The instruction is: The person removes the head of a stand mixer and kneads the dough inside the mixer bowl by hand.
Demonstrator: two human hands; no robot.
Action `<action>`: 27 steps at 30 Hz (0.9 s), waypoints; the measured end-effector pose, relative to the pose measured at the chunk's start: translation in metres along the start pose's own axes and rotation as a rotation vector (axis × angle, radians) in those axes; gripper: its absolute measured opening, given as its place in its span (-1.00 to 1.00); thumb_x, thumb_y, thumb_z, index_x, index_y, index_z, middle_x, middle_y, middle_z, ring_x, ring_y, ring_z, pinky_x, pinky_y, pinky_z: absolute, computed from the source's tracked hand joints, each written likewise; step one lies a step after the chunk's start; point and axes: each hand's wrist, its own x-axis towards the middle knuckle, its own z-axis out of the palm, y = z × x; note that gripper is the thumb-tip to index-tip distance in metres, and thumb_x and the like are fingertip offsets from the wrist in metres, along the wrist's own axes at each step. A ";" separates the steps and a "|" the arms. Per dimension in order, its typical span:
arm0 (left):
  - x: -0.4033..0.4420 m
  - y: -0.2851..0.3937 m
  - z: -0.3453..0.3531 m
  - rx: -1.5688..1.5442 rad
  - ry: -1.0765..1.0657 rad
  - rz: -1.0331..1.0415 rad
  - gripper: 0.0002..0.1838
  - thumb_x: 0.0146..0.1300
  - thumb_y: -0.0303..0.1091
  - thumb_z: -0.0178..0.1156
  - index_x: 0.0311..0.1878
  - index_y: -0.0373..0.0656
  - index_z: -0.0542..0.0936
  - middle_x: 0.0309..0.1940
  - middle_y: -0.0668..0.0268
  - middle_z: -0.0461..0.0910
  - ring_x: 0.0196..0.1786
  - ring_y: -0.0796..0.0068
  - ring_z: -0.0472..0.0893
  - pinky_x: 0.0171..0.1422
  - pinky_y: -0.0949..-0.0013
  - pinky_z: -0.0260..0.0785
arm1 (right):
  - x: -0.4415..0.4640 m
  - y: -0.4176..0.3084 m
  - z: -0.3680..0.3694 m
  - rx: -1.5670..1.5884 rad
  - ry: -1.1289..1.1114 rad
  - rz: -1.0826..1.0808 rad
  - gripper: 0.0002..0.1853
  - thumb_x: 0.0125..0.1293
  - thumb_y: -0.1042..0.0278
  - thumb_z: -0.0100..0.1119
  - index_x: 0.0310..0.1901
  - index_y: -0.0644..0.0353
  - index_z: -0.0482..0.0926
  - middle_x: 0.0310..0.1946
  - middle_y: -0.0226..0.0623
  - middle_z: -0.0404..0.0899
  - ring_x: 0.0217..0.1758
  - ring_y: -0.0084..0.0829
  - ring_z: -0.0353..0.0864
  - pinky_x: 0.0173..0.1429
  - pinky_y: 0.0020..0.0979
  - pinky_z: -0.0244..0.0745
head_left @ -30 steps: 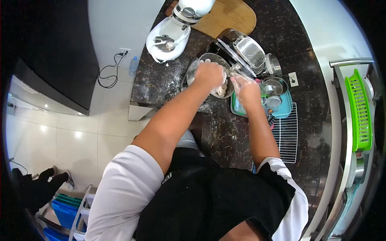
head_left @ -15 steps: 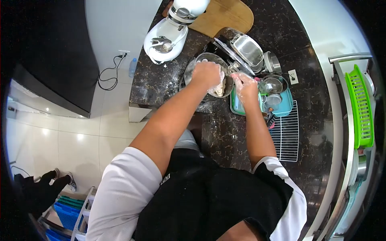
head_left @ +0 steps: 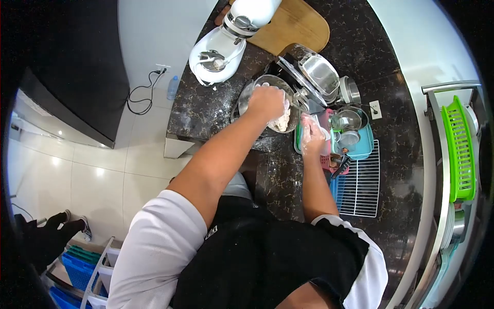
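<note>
My left hand (head_left: pixel 266 103), in a clear plastic glove, is down inside a metal mixing bowl (head_left: pixel 248 98). Its back faces me and its fingers curl inward; whatever they grip is hidden. Pale sticky dough (head_left: pixel 282 122) lies in the bowl beside it, toward the near right wall. My right hand (head_left: pixel 312 135), also gloved, is apart from the bowl, to its right. Its fingers are stretched out and point away from me, with nothing visible held. Beneath and beside it is a turquoise basin (head_left: pixel 364 148) with dishes and utensils in it.
A white stand mixer (head_left: pixel 218 56) stands at the back left, beside a wooden board (head_left: pixel 293 26). Metal pans (head_left: pixel 319 72) are stacked behind the basin. A white wire rack (head_left: pixel 360 190) lies on the dark counter. Flour is scattered near the bowl. Another person's legs (head_left: pixel 56 232) show at lower left.
My right hand has moved off the bowl's right rim, toward me. My left hand stays in the bowl. The whole view has shifted slightly, and more of the basin's contents show.
</note>
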 end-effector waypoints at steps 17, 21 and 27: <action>-0.001 -0.004 -0.003 -0.067 0.054 0.043 -0.57 0.42 -0.05 0.07 -0.16 -0.24 0.75 -0.17 -0.02 0.76 -0.13 -0.11 0.70 0.02 -0.07 0.54 | 0.010 -0.096 0.001 -0.282 -0.650 0.198 -0.34 0.51 0.01 0.17 0.41 0.42 0.43 0.22 0.26 0.62 0.26 0.12 0.62 0.40 -0.08 0.44; -0.003 0.003 -0.013 -0.277 0.027 -0.081 -0.64 0.48 -0.19 0.05 -0.09 -0.26 0.73 -0.10 -0.01 0.75 -0.01 -0.09 0.68 0.15 -0.04 0.51 | 0.019 -0.070 0.034 -0.599 -0.436 0.209 -0.36 0.50 0.02 0.18 0.36 0.44 0.47 0.13 0.26 0.65 0.17 0.11 0.66 0.31 -0.10 0.50; 0.009 -0.019 0.018 -0.645 0.648 0.210 -0.68 0.52 -0.30 0.01 0.04 -0.27 0.69 -0.01 -0.01 0.72 0.12 -0.03 0.64 0.27 0.02 0.46 | 0.043 -0.053 0.056 -0.169 -0.366 0.451 -0.41 0.48 0.06 0.17 0.31 0.42 0.51 0.07 0.22 0.67 0.05 0.13 0.68 0.21 -0.13 0.54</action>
